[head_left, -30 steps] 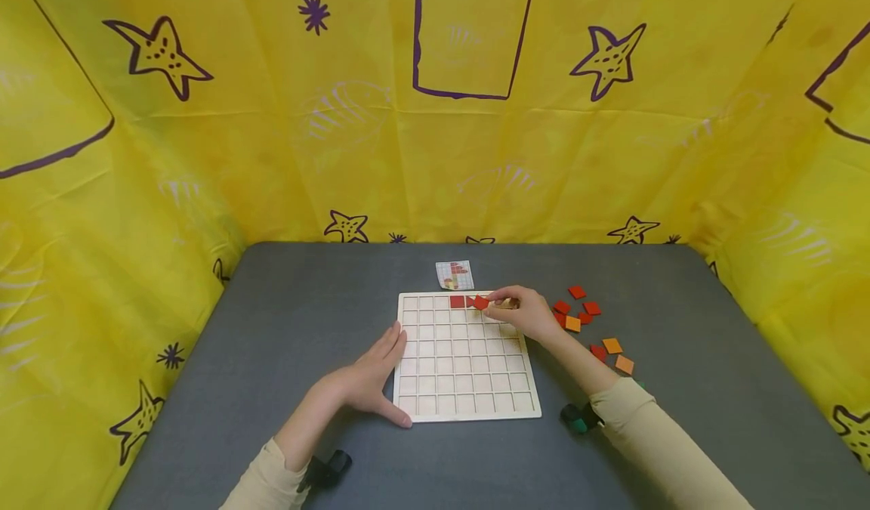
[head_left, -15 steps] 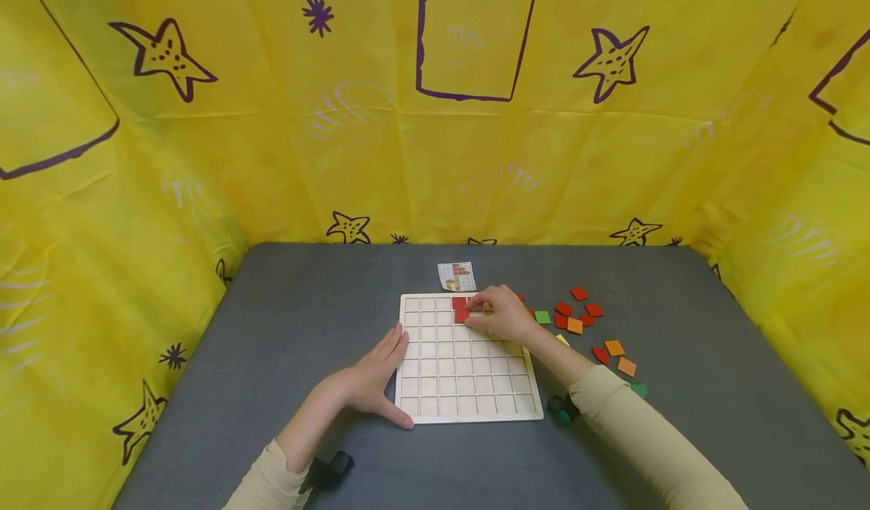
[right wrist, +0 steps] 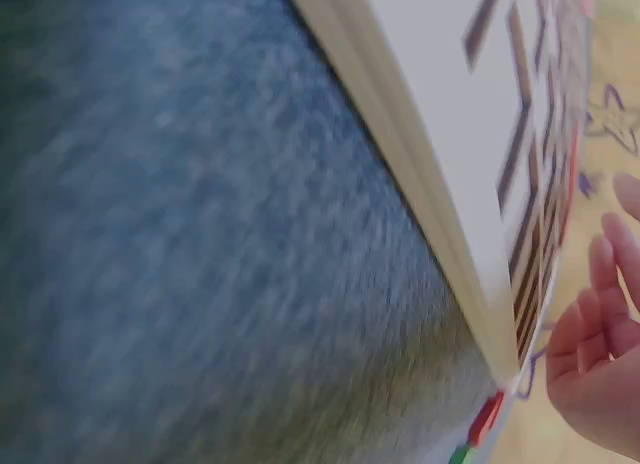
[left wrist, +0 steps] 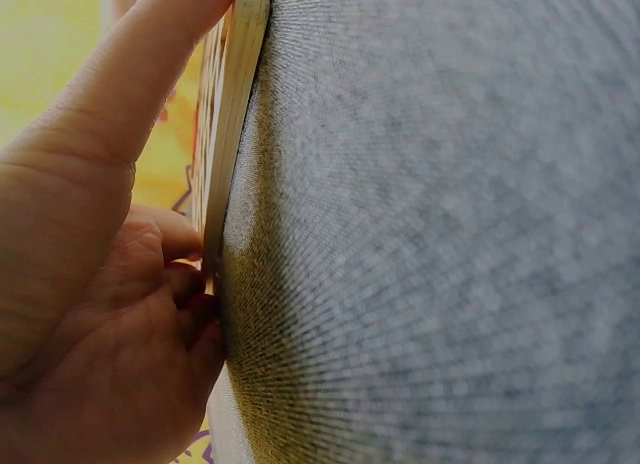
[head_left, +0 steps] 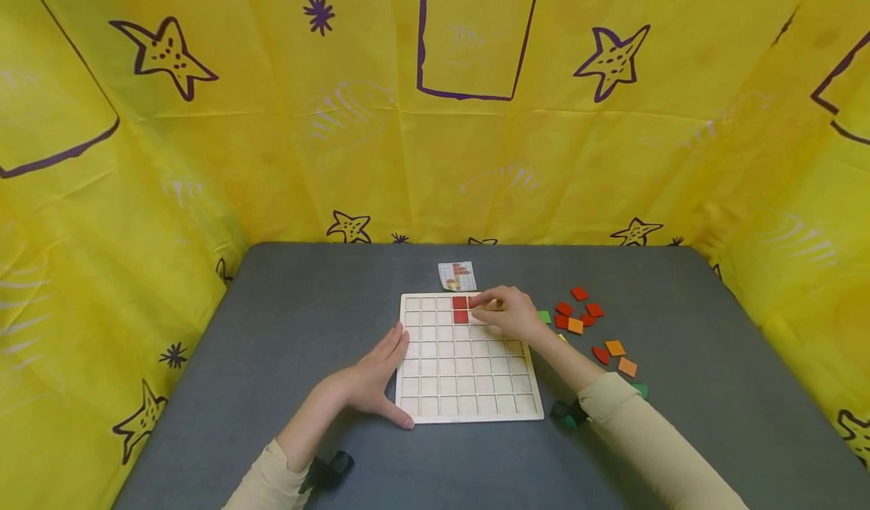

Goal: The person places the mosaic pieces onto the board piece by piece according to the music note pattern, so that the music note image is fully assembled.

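Head view high, wide, facing forward-down over gridded board (head_left: 465,366); wrist views low, close, tilted, both sharing its edge.

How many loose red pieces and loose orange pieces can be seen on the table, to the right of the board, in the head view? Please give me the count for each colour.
Red pieces: 6
Orange pieces: 3
Total: 9
The right hand and arm may hide others.
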`<action>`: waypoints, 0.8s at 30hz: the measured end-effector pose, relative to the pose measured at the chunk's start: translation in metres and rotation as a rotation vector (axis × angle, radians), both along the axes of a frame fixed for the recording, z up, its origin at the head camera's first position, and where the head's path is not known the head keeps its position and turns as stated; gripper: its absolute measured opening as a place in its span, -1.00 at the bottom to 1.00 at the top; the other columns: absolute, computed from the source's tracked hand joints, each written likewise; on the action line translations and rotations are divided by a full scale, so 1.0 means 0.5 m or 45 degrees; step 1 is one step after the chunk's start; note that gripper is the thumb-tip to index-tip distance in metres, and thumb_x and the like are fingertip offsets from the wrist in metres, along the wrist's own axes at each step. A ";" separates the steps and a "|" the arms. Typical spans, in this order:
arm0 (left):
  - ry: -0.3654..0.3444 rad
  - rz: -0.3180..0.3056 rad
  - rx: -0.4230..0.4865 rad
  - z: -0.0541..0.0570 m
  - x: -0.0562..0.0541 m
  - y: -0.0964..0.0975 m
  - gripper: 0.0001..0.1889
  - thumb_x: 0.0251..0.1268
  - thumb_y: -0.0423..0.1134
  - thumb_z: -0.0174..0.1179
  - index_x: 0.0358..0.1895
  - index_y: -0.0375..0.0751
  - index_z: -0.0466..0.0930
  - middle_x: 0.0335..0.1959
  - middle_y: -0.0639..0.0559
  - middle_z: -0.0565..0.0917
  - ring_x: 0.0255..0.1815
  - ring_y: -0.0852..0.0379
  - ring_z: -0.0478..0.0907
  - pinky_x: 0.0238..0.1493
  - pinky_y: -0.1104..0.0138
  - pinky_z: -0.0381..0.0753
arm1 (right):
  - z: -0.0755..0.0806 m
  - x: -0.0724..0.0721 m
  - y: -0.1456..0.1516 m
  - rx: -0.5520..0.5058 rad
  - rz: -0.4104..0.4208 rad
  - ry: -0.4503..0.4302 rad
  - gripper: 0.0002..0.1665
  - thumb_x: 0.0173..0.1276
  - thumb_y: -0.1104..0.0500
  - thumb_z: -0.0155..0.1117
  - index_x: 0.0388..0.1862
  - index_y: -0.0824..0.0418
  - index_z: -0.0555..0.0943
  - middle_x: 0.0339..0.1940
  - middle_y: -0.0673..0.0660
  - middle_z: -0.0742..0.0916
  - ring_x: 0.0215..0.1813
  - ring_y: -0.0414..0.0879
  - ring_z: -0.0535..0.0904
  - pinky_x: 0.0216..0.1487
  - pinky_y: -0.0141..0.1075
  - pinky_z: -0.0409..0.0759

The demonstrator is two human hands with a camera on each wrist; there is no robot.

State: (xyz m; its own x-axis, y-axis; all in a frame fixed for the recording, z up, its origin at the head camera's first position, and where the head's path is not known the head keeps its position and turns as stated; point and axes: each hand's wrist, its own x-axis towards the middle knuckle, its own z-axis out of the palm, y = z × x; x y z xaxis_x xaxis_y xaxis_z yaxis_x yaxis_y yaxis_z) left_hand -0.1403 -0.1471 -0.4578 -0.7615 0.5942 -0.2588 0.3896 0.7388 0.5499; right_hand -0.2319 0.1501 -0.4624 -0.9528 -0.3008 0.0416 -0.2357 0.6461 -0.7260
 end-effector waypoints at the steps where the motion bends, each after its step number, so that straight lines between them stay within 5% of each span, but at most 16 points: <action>1: -0.002 0.000 -0.001 0.001 0.000 0.000 0.43 -0.24 0.27 0.52 0.53 -0.42 -0.24 0.56 -0.31 -0.32 0.57 -0.17 -0.34 0.45 -0.03 -0.02 | 0.002 0.000 0.009 -0.029 -0.031 -0.016 -0.74 0.25 0.03 0.43 -0.11 0.07 0.76 -0.22 -0.01 0.70 -0.17 -0.02 0.45 -0.17 -0.17 0.41; 8: -0.003 0.002 -0.001 0.004 -0.001 0.002 0.42 -0.24 0.27 0.53 0.53 -0.43 -0.24 0.56 -0.31 -0.31 0.57 -0.18 -0.32 0.45 -0.03 -0.02 | 0.006 0.000 0.108 -0.173 -0.200 -0.085 -0.65 0.29 0.00 0.40 -0.02 0.14 0.72 -0.14 0.11 0.72 -0.21 0.00 0.54 -0.27 -0.23 0.49; 18: -0.019 0.016 -0.002 0.004 -0.001 0.003 0.43 -0.25 0.28 0.53 0.54 -0.41 -0.24 0.57 -0.30 -0.31 0.57 -0.16 -0.33 0.44 -0.04 -0.02 | 0.013 0.020 0.253 0.125 -0.311 -0.023 -0.56 0.31 0.01 0.37 0.03 0.28 0.67 0.04 0.32 0.66 0.03 0.21 0.56 0.05 0.06 0.48; 24: -0.014 0.010 0.001 0.006 -0.002 0.003 0.43 -0.26 0.27 0.53 0.53 -0.42 -0.24 0.57 -0.31 -0.31 0.57 -0.17 -0.33 0.45 -0.03 -0.02 | 0.008 0.026 0.287 0.200 -0.329 -0.080 -0.48 0.29 -0.05 0.38 0.01 0.34 0.66 0.02 0.37 0.65 0.02 0.25 0.52 0.01 0.06 0.49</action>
State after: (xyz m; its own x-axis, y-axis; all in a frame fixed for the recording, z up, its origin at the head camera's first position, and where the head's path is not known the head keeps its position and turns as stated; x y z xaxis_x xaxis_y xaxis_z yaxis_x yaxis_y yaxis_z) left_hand -0.1412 -0.1454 -0.4549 -0.7632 0.5885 -0.2667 0.3780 0.7415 0.5544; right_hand -0.2188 0.2934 -0.4582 -0.9978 -0.0461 -0.0472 -0.0069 0.7843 -0.6204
